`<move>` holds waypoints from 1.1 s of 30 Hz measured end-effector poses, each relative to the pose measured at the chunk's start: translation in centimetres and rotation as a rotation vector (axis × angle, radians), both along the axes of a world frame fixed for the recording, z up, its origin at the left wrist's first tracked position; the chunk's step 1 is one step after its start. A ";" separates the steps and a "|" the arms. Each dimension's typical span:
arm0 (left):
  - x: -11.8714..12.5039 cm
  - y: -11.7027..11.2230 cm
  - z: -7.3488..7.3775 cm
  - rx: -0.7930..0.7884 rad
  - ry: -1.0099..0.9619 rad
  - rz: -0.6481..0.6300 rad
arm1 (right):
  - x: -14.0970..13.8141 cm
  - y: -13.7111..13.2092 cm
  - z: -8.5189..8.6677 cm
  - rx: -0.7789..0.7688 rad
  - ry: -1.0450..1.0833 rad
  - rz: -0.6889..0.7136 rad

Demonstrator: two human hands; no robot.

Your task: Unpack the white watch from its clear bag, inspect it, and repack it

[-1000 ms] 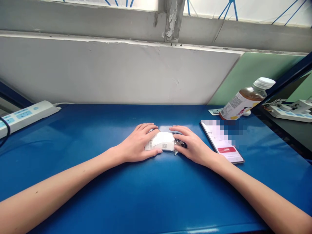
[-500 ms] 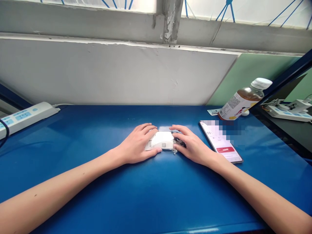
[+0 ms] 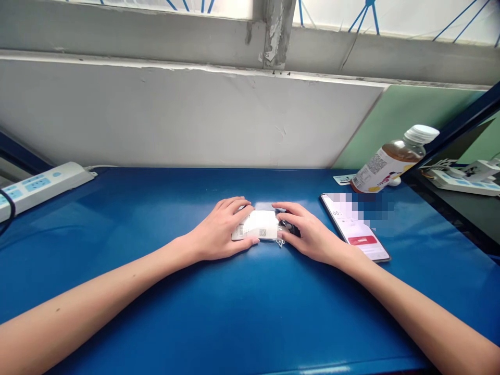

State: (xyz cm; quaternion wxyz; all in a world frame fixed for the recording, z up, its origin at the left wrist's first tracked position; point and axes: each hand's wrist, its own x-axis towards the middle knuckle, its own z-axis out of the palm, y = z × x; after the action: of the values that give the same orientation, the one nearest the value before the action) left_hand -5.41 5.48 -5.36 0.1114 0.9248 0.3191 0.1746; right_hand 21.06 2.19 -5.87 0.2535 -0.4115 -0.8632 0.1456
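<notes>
A small clear plastic packet [image 3: 258,225] with a white label lies flat on the blue table [image 3: 250,307]. Its label bears a barcode and a square code. My left hand [image 3: 224,229] grips the left end, thumb along the near edge and fingers along the far edge. Around the other end my right hand [image 3: 307,229] curls, its fingertips and thumb at the packet's right side. A dark item [image 3: 288,226] shows partly under the right fingers, and a bit of silvery chain [image 3: 280,242] sticks out at the near side. What the dark item is, I cannot tell.
Right of my right hand lies a lit phone [image 3: 357,229]. Behind it a drink bottle [image 3: 390,161] stands beside a small card [image 3: 342,180]. A power strip [image 3: 50,182] with a black cable lies at the left; another power strip [image 3: 464,179] is beyond the right edge. A wall [image 3: 187,114] closes the back.
Both hands stay in place on the packet. The view has shifted very slightly; nothing else visibly differs.
</notes>
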 end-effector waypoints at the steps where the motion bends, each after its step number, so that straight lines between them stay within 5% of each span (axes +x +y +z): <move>1: 0.0 0.0 0.0 0.002 -0.001 -0.005 | 0.0 0.0 0.1 0.009 -0.014 0.004; 33: 0.1 0.0 -0.2 0.011 -0.012 0.020 | 0.5 0.6 0.3 0.163 -0.082 0.082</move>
State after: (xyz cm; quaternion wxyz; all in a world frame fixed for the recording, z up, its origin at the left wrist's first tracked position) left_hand -5.33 5.43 -5.53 0.1063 0.9211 0.3268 0.1829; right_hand 21.57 2.78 -5.55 0.2445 -0.3593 -0.8980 0.0682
